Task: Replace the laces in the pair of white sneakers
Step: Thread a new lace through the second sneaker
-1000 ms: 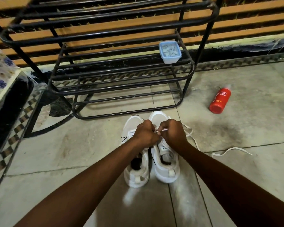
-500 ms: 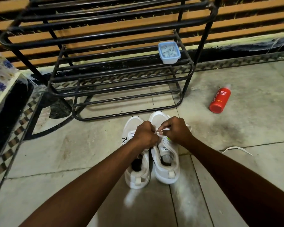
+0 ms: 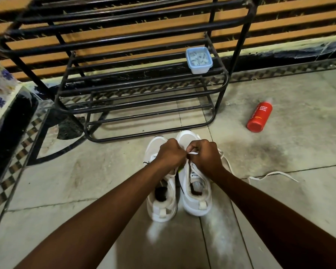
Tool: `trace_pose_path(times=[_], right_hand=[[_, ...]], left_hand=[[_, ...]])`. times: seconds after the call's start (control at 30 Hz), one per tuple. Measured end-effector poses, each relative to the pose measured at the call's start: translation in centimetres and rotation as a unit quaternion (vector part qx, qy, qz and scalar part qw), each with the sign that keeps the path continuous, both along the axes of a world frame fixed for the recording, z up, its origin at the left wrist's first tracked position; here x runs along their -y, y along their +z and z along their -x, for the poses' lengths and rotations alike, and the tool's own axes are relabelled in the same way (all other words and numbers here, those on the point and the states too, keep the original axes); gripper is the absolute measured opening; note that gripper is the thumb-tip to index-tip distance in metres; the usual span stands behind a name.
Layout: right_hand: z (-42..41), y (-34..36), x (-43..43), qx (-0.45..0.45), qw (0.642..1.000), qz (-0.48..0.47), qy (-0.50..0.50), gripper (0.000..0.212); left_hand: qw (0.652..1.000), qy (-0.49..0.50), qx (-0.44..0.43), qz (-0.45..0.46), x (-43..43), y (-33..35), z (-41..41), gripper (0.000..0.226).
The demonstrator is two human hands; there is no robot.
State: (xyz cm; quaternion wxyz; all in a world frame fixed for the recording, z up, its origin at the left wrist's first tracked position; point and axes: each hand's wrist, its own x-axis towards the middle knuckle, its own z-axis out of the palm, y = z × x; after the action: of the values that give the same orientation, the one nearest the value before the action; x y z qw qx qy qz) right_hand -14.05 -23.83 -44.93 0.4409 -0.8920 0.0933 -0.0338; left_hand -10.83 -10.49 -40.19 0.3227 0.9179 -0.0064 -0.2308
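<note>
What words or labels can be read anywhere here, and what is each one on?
"FOAM BODY WASH": on the red bottle lying on the floor.
Larger lettering along the same bottle's side: too blurred to read.
Tongue label of the right sneaker: small black print, partly covered by the right hand, too small to read.
Nothing else shows text.

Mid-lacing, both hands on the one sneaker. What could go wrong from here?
1. Both the left hand and right hand pinch the lace; neither steadies the sneaker, so a hard pull may drag it against the other sneaker.
2. The lace's loose tail lies across the floor near a dark stain; it may pick up dirt.
</note>
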Motion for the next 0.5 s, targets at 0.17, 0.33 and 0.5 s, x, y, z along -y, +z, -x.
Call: trace_pose_path(times=[0.17, 0.33, 0.5], right_hand=[[0.3, -0.4, 0.4, 0.033, 0.999, -0.013, 0.005, 0.012], [0.9, -0.9, 0.8, 0.064, 0.998, -0.015, 0.014, 0.012], [3.4, -2.1, 1.0, 0.099, 0.986, 0.111, -0.074, 0.028]], left_hand=[[0.994, -0.053, 0.085, -0.055, -0.2, -0.5, -0.4, 0.027], [0.984, -0.106, 0.112, -0.090, 0.2, -1.1, -0.7, 0.025], [0.974, -0.139, 0.141, -0.113, 0.1, -1.0, -1.1, 0.015]])
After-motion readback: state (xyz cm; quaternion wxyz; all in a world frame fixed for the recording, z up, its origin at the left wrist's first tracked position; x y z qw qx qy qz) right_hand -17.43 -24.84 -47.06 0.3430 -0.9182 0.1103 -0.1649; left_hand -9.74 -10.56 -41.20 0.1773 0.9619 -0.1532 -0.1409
